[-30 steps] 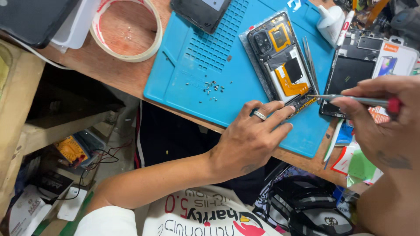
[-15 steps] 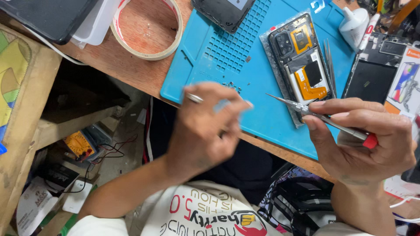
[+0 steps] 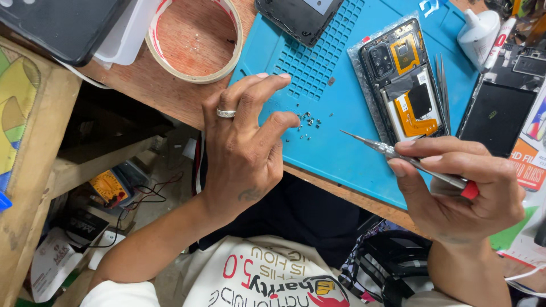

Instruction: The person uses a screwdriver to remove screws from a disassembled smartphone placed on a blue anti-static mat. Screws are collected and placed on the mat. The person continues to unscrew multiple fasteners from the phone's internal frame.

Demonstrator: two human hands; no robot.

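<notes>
Left hand [image 3: 242, 145]: bare, silver ring on one finger, fingers spread apart and arched, holding nothing. Thumb tip hovers just beside a small scatter of tiny silver screws [image 3: 307, 121] lying at its 3 o'clock on the mat; whether it touches them cannot be told.

Right hand [image 3: 455, 187]: closed on a slim metal-shafted screwdriver with a red end cap [image 3: 406, 160], pinched between thumb and fingers. The shaft points toward 10 o'clock, tip in the air just beside the lower edge of the phone, not touching it.

Opened black smartphone with its back cover off [image 3: 401, 79]: lies at 12 o'clock from the right hand, on the mat, orange flex parts and camera block exposed, long axis running roughly 12 to 6 o'clock.

Pair of thin steel tweezers [image 3: 442, 85]: just beside the phone, at its 3 o'clock, lying parallel to it.

Blue silicone repair mat with a gridded panel [image 3: 335, 153]: under phone, tweezers and screws, on a brown wooden bench [image 3: 153, 85].

Black phone back cover [image 3: 298, 17]: on the mat at 12 o'clock from the left hand.

Ring of cream adhesive tape [image 3: 193, 37]: on the bench, at 11 o'clock from the left hand.

Small white squeeze bottle [image 3: 475, 34]: at 1 o'clock from the phone.

Second dark phone frame [image 3: 495, 108]: at 3 o'clock from the tweezers, off the mat.

Yellow multimeter [image 3: 111, 185]: below the bench, at 9 o'clock from the left wrist.
</notes>
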